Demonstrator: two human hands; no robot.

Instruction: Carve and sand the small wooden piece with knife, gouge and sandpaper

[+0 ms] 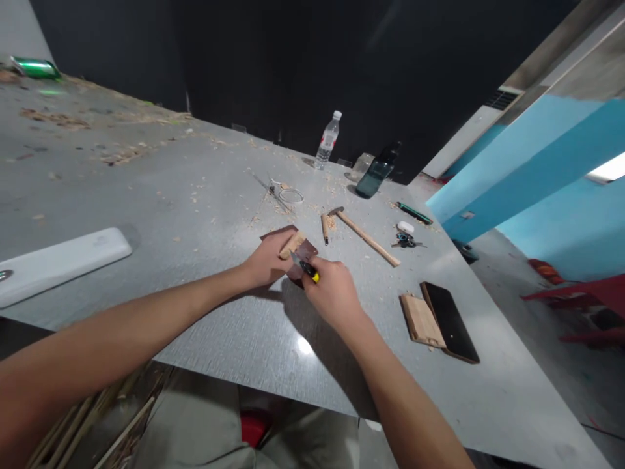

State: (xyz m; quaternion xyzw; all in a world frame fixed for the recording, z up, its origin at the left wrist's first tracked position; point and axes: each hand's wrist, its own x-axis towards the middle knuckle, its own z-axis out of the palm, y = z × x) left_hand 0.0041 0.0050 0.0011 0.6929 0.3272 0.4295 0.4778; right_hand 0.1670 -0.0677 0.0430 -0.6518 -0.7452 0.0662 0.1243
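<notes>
Near the middle of the grey table (pixel 219 345), my left hand (pixel 267 262) is closed around a small pale wooden block (pixel 291 245). A dark brown sheet (pixel 306 250) lies under and around the block. My right hand (pixel 334 290) grips a black and yellow knife (pixel 309 271), whose blade points up and left to the block. Whether the blade touches the wood is hard to tell. My right fingers are wrapped around the handle, close beside the left hand.
Beyond the hands lie a hammer (pixel 366 238), a short wooden tool (pixel 325 229) and a coiled wire (pixel 291 195). Bottles (pixel 327 142) stand at the back. To the right are a wooden piece (pixel 420 319) and a phone (pixel 450 320); at left, a white case (pixel 68 260).
</notes>
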